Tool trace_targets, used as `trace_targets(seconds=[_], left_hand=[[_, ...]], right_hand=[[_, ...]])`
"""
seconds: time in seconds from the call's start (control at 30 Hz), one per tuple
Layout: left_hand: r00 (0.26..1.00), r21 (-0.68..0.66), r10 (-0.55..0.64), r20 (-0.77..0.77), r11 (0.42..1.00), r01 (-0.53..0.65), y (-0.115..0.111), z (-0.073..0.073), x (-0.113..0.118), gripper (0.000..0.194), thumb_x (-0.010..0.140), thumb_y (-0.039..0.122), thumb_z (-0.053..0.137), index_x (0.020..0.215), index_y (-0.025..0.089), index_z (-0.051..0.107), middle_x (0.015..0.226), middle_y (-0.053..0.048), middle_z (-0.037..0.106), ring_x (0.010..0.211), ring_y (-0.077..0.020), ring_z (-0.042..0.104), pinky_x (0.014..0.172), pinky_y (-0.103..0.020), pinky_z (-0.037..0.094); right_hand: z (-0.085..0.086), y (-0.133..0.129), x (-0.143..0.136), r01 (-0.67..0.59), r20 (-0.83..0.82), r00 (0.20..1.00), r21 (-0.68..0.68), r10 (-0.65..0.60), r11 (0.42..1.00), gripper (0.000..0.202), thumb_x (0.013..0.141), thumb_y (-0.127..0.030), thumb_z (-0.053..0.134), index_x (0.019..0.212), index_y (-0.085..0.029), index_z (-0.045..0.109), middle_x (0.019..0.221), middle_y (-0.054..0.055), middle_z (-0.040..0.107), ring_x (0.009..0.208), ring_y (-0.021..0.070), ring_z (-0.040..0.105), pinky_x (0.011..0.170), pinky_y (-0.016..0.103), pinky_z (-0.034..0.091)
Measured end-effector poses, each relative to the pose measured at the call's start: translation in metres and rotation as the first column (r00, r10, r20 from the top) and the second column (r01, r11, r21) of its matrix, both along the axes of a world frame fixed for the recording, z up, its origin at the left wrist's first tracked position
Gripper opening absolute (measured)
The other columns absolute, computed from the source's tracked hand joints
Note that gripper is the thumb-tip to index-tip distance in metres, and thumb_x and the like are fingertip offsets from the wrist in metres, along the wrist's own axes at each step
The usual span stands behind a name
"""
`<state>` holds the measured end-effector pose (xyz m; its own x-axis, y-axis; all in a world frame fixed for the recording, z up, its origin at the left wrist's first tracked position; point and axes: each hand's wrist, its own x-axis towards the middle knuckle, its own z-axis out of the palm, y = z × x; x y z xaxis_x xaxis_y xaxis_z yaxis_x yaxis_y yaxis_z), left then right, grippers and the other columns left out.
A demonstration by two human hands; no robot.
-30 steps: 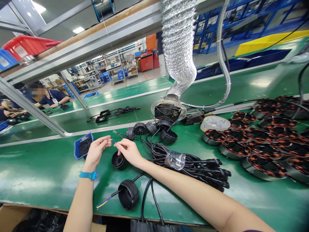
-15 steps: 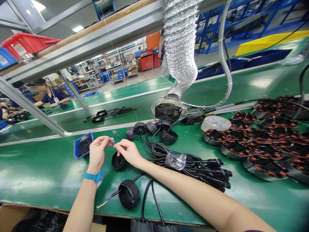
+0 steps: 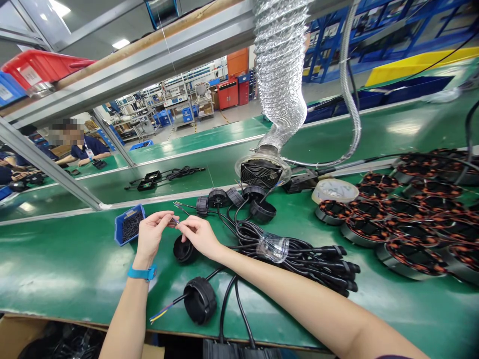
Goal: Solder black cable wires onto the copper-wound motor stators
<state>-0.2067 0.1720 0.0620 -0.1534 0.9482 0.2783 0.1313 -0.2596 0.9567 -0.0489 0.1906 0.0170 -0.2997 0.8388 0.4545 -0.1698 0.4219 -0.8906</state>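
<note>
Thin coloured wires [image 3: 174,222] run between my two hands, over the green bench. My left hand [image 3: 150,233], below a blue wristband, is closed in a pinch at their left end. From the right, my right hand [image 3: 199,236] pinches the same wires close to the left fingertips. Just left of my left hand stands a blue bin [image 3: 119,232] of small black tube-like pieces. Under my right hand sits a black round cap [image 3: 183,251], partly covered by it. Nearer me lies another black cap [image 3: 200,300] on a cable with bare-ended coloured wires [image 3: 161,314].
Bundled black cables [image 3: 299,254] lie right of my hands, with several caps behind. Wound copper stators [image 3: 411,259] crowd the right side. A fan [image 3: 261,173] under a foil duct [image 3: 280,70] stands at the back. A metal post [image 3: 48,159] rises at left.
The black parts on the belt behind the bench have shifted left. My left hand has moved very slightly left; both hands keep their pinch. A person in the background has moved behind the duct.
</note>
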Motion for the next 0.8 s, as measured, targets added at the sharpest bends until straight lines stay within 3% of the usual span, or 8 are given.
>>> trace_targets(seconds=[0.13, 0.27, 0.43, 0.57, 0.67, 0.8], left_hand=[[0.996, 0.023, -0.066, -0.064, 0.997, 0.068, -0.002, 0.002, 0.0, 0.031, 0.086, 0.042, 0.065, 0.092, 0.014, 0.074, 0.088, -0.011, 0.076, 0.073, -0.0195, 0.068, 0.074, -0.034, 0.055], [0.985, 0.015, -0.066, -0.16, 0.998, 0.069, -0.002, 0.003, 0.0, 0.022, 0.077, 0.036, 0.076, 0.086, 0.016, 0.074, 0.085, -0.007, 0.074, 0.075, -0.0184, 0.067, 0.073, -0.03, 0.054], [0.991, 0.008, -0.024, -0.134, 1.0, 0.025, 0.002, 0.001, -0.007, 0.022, 0.072, 0.033, 0.08, 0.083, 0.016, 0.072, 0.08, -0.005, 0.072, 0.071, -0.0165, 0.066, 0.069, -0.028, 0.053], [0.997, 0.051, 0.0, -0.083, 0.999, 0.005, 0.004, 0.0, -0.008, 0.033, 0.071, 0.031, 0.081, 0.098, 0.016, 0.069, 0.078, -0.003, 0.071, 0.068, -0.0142, 0.064, 0.068, -0.027, 0.052], [0.994, 0.038, -0.044, -0.101, 0.998, 0.048, 0.004, -0.001, -0.003, 0.047, 0.072, 0.03, 0.08, 0.113, 0.018, 0.063, 0.076, 0.0, 0.068, 0.069, -0.0135, 0.063, 0.069, -0.026, 0.051], [0.98, -0.024, -0.121, -0.155, 0.993, 0.119, 0.003, -0.002, 0.002, 0.048, 0.072, 0.031, 0.08, 0.114, 0.018, 0.063, 0.073, 0.001, 0.065, 0.07, -0.0137, 0.062, 0.069, -0.025, 0.049]], right_hand=[[0.0, 0.0, 0.0, 0.003, -0.02, 1.0, -0.017, -0.003, 1.0, 0.022, 0.091, -0.032, 0.062, 0.081, -0.017, 0.075, 0.064, -0.001, 0.059, 0.057, 0.0106, 0.059, 0.06, 0.023, 0.047], [0.0, 0.0, 0.0, -0.009, -0.026, 1.0, -0.02, 0.009, 1.0, 0.023, 0.091, -0.032, 0.061, 0.081, -0.017, 0.074, 0.065, -0.001, 0.058, 0.055, 0.0101, 0.059, 0.058, 0.023, 0.048], [-0.008, 0.001, -0.004, 0.01, -0.044, 0.999, -0.006, -0.01, 1.0, 0.018, 0.081, -0.029, 0.07, 0.096, -0.018, 0.073, 0.084, 0.002, 0.061, 0.068, 0.0118, 0.062, 0.065, 0.025, 0.053], [-0.015, 0.003, -0.008, 0.031, -0.062, 0.998, -0.017, -0.032, 0.999, 0.03, 0.079, -0.02, 0.068, 0.109, -0.02, 0.068, 0.091, 0.003, 0.065, 0.08, 0.0142, 0.065, 0.077, 0.029, 0.055], [-0.015, 0.002, -0.008, 0.015, -0.078, 0.997, -0.081, -0.021, 0.997, 0.038, 0.077, -0.017, 0.066, 0.115, -0.02, 0.062, 0.084, 0.0, 0.067, 0.077, 0.014, 0.066, 0.077, 0.03, 0.055], [-0.012, 0.001, -0.008, -0.001, -0.116, 0.993, -0.123, -0.014, 0.992, 0.042, 0.076, -0.015, 0.066, 0.116, -0.021, 0.056, 0.076, -0.003, 0.066, 0.072, 0.0143, 0.067, 0.075, 0.03, 0.055]])
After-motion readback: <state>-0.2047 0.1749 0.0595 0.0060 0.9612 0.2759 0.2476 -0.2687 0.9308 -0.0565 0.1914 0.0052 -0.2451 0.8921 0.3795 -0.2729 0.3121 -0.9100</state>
